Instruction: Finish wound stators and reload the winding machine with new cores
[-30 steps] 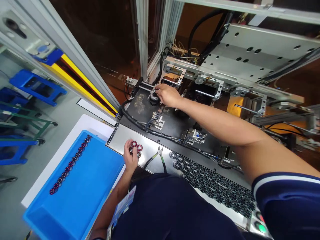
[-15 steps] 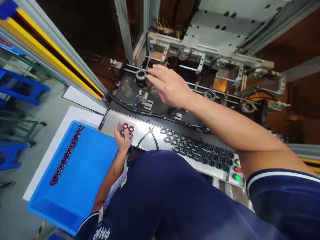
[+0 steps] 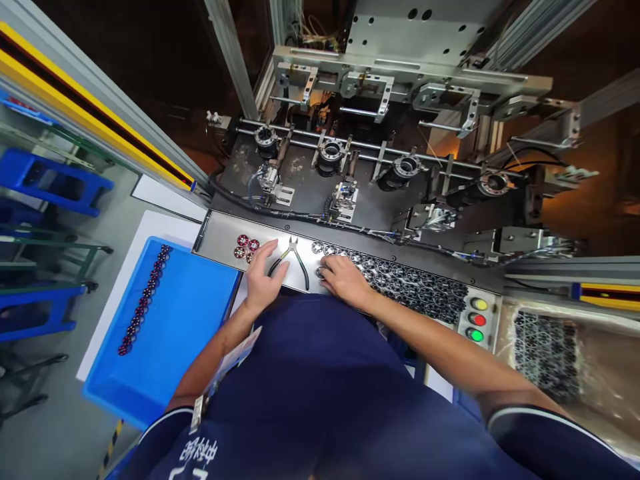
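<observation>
My left hand [image 3: 264,281] is open, thumb and fingers apart and nothing visible between them. It hovers over the steel ledge beside the handles of some cutting pliers [image 3: 293,252]. Several red-and-black slotted rotor-like rings [image 3: 243,241] lie just beyond its fingertips, one partly hidden. My right hand [image 3: 346,280] is at the left end of the rows of black slotted rings [image 3: 400,277], its fingers closed on one black slotted ring [image 3: 319,272]. The fingers cover part of that ring.
Behind the ledge stands a machine with several round fixtures [image 3: 331,152] under metal brackets. A blue tray [image 3: 175,333] at left holds a row of red rings. A button box [image 3: 477,320] and a plastic-lined box of black parts [image 3: 595,373] are at right.
My right hand has come down from the left fixtures to the black rings. My left hand has let go of the red rings and moved right, towards the pliers. The view has shifted.
</observation>
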`<move>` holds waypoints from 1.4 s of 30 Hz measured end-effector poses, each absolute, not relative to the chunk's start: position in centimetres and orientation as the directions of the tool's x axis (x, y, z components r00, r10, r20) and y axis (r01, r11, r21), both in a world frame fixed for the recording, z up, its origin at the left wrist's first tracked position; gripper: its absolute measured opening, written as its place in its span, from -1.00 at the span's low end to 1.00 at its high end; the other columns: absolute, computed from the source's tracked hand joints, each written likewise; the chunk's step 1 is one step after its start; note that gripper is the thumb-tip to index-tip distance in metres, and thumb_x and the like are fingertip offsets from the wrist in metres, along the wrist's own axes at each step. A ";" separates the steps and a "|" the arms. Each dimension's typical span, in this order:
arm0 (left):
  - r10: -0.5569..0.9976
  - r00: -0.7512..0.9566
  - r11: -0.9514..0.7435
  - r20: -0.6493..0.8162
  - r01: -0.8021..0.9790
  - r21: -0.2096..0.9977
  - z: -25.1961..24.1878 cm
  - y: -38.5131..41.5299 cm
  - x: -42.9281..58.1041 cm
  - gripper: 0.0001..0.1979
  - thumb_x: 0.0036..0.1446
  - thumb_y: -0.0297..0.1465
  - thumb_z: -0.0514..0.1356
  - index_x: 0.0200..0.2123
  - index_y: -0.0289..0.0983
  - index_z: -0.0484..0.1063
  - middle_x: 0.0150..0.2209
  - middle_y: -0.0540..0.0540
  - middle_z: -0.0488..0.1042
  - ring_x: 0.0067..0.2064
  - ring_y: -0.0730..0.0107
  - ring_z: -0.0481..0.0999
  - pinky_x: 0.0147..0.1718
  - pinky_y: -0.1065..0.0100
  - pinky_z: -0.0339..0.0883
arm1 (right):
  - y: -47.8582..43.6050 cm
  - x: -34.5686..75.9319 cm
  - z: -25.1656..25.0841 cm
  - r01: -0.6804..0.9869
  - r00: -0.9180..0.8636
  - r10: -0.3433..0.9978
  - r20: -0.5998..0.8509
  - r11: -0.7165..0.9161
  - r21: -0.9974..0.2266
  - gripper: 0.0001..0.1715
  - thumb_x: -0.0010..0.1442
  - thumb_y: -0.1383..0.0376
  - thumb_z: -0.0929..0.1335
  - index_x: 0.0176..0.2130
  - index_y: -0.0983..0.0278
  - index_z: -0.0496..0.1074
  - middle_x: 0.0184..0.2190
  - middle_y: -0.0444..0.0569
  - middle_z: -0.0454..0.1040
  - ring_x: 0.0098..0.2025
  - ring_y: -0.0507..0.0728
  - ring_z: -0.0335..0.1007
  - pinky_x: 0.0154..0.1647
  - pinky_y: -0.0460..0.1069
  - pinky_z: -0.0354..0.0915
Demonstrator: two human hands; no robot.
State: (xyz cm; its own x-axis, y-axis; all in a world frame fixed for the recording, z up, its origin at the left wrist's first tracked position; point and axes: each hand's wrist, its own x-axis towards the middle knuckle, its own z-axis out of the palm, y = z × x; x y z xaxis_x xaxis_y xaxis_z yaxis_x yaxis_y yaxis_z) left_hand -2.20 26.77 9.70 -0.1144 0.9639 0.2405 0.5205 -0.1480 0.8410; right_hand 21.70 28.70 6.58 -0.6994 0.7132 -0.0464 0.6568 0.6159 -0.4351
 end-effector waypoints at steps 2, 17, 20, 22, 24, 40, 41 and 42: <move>0.987 -0.117 -0.057 0.113 0.405 0.913 10.2 26.2 -2.0 -0.67 0.12 -0.28 0.33 -0.07 -0.27 0.49 0.04 -0.22 0.55 0.18 0.12 0.47 0.23 0.03 0.31 | 29.1 21.5 6.6 0.632 -0.724 0.687 -0.051 0.632 -0.448 -0.74 0.25 0.39 0.37 -0.04 0.32 0.49 0.00 0.23 0.46 0.02 0.33 0.35 0.04 0.20 0.31; 0.957 0.100 0.283 -0.272 -0.520 0.806 16.3 26.4 0.2 -0.35 0.03 0.00 0.39 0.12 -0.19 0.41 -0.29 -0.05 0.56 -0.34 0.42 0.57 -0.30 0.37 0.44 | 33.0 16.7 17.8 0.220 -0.623 0.495 0.605 0.854 -0.472 -0.69 0.38 0.21 0.31 0.00 0.37 0.41 -0.29 0.09 0.53 -0.26 0.18 0.39 -0.24 0.11 0.38; 0.968 0.051 0.229 -0.247 -0.586 0.777 17.5 26.5 0.5 -0.49 0.04 -0.07 0.42 -0.02 -0.18 0.44 -0.34 -0.01 0.55 -0.27 0.37 0.60 -0.26 0.37 0.45 | 33.0 16.5 19.2 0.205 -0.542 0.498 0.676 0.859 -0.469 -0.68 0.32 0.22 0.40 -0.01 0.36 0.41 -0.25 0.11 0.54 -0.24 0.17 0.43 -0.25 0.10 0.41; 0.968 0.050 0.224 -0.244 -0.604 0.765 17.9 26.4 0.7 -0.55 0.04 -0.07 0.41 -0.11 -0.19 0.44 -0.34 -0.01 0.55 -0.19 0.31 0.62 -0.19 0.32 0.48 | 32.7 16.4 19.5 0.212 -0.501 0.508 0.701 0.857 -0.469 -0.76 0.30 0.29 0.41 -0.05 0.35 0.43 -0.28 0.09 0.53 -0.26 0.15 0.43 -0.28 0.07 0.41; 0.968 0.055 0.227 -0.245 -0.611 0.758 18.0 26.3 1.0 -0.54 0.04 -0.06 0.41 -0.11 -0.19 0.43 -0.30 -0.02 0.56 -0.15 0.29 0.63 -0.14 0.28 0.49 | 32.3 16.3 19.5 0.231 -0.474 0.510 0.718 0.858 -0.458 -0.86 0.30 0.36 0.39 -0.11 0.35 0.46 -0.35 0.05 0.51 -0.33 0.12 0.39 -0.34 0.04 0.38; 0.947 0.285 0.254 -0.148 -0.381 0.889 16.4 27.1 -0.4 -0.46 0.00 -0.12 0.45 0.00 -0.24 0.52 -0.29 -0.12 0.66 -0.38 0.23 0.68 -0.36 0.28 0.57 | 34.7 20.1 22.4 -0.006 -0.842 0.533 0.085 0.148 -0.989 -0.57 0.39 0.06 0.31 -0.28 0.28 0.61 -0.05 0.14 0.56 0.39 0.23 0.16 0.29 0.17 0.26; 0.937 0.316 0.263 -0.145 -0.373 0.890 16.3 27.2 -0.5 -0.47 0.00 -0.12 0.45 0.00 -0.23 0.52 -0.28 -0.13 0.67 -0.35 0.21 0.69 -0.34 0.26 0.58 | 34.8 20.1 22.4 -0.006 -0.869 0.490 0.064 0.120 -0.993 -0.54 0.39 0.03 0.30 -0.29 0.30 0.60 -0.08 0.15 0.57 0.41 0.22 0.13 0.29 0.15 0.25; 0.926 0.350 0.274 -0.142 -0.366 0.889 16.3 27.2 -0.5 -0.48 0.01 -0.12 0.45 0.00 -0.22 0.53 -0.29 -0.13 0.67 -0.34 0.19 0.69 -0.32 0.24 0.58 | 34.8 20.1 22.4 -0.004 -0.892 0.449 0.051 0.105 -0.994 -0.51 0.40 0.02 0.28 -0.29 0.31 0.59 -0.08 0.16 0.57 0.42 0.22 0.11 0.31 0.14 0.23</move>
State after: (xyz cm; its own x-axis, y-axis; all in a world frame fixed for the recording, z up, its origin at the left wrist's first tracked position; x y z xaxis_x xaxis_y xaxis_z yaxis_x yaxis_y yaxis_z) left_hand -0.54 27.20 16.35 0.3503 0.9259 -0.1417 -0.3657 0.2744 0.8893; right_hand 20.07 34.78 22.44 -0.8919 0.4494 0.0509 -0.0039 0.1049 -0.9945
